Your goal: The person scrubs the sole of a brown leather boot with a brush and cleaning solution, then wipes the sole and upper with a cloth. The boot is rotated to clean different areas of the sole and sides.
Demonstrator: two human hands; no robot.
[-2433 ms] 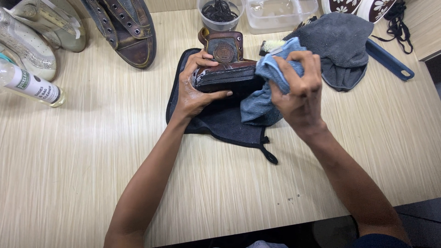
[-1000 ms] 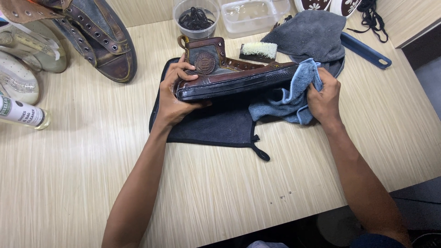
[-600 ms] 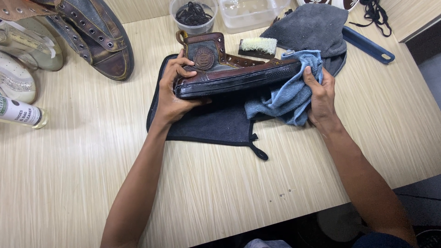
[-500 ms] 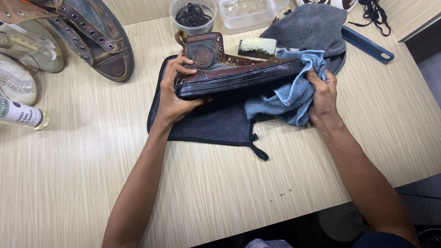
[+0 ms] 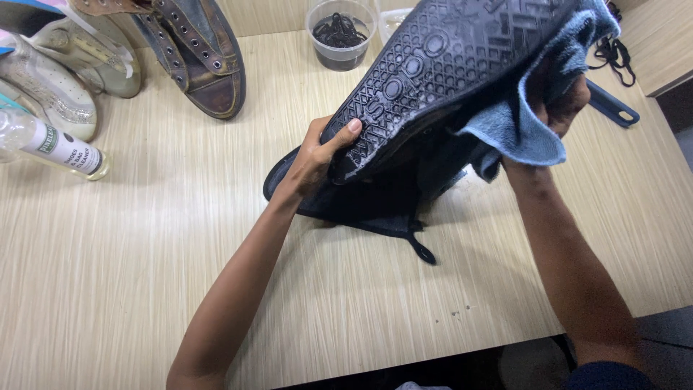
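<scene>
At the far left, a cleaner bottle [image 5: 54, 144] and pale shoes [image 5: 50, 79] are cut off by the frame. Above the dark mat [image 5: 361, 206], the raised shoe [image 5: 440, 65] is gripped at the heel by the left hand [image 5: 317, 155], only its black tread seen. Its toe is wrapped in a blue cloth [image 5: 527, 123], clutched by the half-hidden right hand [image 5: 559, 101].

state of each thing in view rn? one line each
Shoe: lifted, tilted, black sole facing camera.
Left hand: gripping the heel end.
Right hand: holding the blue cloth against the toe end.
Dark mat: flat on table.
Round tub: open, dark laces inside.
Second shoe: unlaced, on table.
Bottle: lying on its side.
</scene>
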